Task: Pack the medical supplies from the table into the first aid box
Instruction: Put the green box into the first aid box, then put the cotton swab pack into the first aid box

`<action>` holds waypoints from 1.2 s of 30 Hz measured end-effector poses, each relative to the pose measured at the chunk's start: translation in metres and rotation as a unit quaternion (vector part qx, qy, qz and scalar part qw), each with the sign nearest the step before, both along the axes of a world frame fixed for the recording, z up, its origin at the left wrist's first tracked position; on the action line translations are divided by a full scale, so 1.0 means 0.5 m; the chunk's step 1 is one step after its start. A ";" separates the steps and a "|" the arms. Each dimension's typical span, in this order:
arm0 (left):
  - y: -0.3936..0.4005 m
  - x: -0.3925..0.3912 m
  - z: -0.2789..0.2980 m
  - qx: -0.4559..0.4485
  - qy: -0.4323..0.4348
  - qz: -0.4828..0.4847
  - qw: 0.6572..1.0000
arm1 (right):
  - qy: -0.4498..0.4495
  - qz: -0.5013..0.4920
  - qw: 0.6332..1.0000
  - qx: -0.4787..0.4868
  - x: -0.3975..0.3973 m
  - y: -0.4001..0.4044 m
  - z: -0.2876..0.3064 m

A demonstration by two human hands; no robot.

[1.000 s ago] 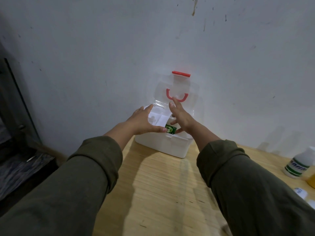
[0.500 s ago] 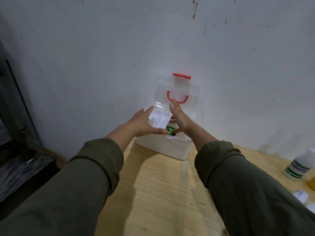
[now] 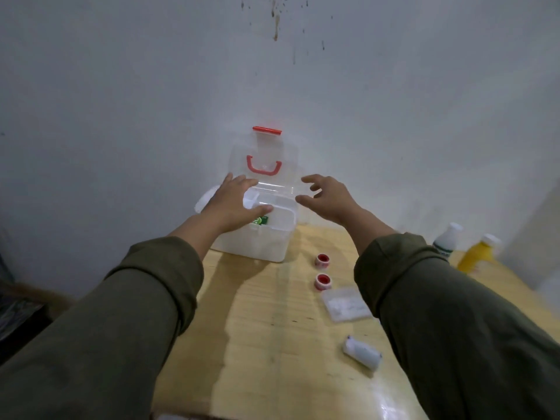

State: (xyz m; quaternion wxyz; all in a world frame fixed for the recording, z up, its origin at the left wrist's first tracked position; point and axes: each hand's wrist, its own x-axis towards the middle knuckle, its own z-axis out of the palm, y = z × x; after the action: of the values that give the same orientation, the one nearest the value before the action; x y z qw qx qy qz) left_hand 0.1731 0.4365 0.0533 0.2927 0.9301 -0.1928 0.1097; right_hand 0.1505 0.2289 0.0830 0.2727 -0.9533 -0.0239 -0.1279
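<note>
Nearest, toward the right part of the wooden bench (image 3: 272, 344), lies a small white roll (image 3: 362, 354) on its side. Beyond it sits a flat clear packet (image 3: 345, 304), then two little red-capped tape rolls (image 3: 323, 281) (image 3: 323, 259), one behind the other. Olive sleeves (image 3: 145, 298) reach forward on both sides. At the far edge, against the wall, stands the first aid box (image 3: 254, 244), its clear lid (image 3: 263, 162) upright with a red handle; a green-labelled item (image 3: 260, 221) lies inside. The left hand (image 3: 233, 201) rests flat over the box's open top, fingers straight. The right hand (image 3: 330, 198) hovers just beside the box, fingers loosely spread, holding nothing. Near the far right corner stand a white bottle (image 3: 448, 239) and a yellow bottle (image 3: 478, 253).
</note>
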 end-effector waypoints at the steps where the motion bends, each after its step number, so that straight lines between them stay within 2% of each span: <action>1: -0.017 -0.014 0.002 0.001 -0.003 -0.015 1.000 | 0.003 -0.009 1.000 -0.004 -0.023 -0.019 0.004; 7: -0.130 -0.111 -0.005 0.044 0.005 -0.098 0.994 | 0.037 -0.058 0.997 -0.025 -0.171 -0.125 -0.002; 11: -0.183 -0.172 -0.031 0.084 0.030 -0.144 0.986 | 0.092 -0.072 0.993 -0.018 -0.252 -0.169 -0.034; 15: -0.209 -0.213 -0.070 0.165 0.071 -0.162 0.970 | 0.165 -0.063 0.984 -0.038 -0.300 -0.185 -0.077; 19: -0.221 -0.229 -0.112 0.224 0.062 -0.172 0.957 | 0.196 -0.045 0.978 -0.052 -0.314 -0.185 -0.120; 36: -0.256 -0.196 -0.164 0.156 0.075 -0.175 0.969 | 0.224 -0.019 0.971 -0.088 -0.271 -0.231 -0.179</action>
State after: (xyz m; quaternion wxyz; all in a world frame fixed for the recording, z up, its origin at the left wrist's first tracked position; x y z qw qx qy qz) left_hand 0.0754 0.3084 -0.0288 0.1726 0.9217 -0.3445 -0.0447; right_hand 0.0150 0.1132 -0.0064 0.1840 -0.9782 0.0446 0.0858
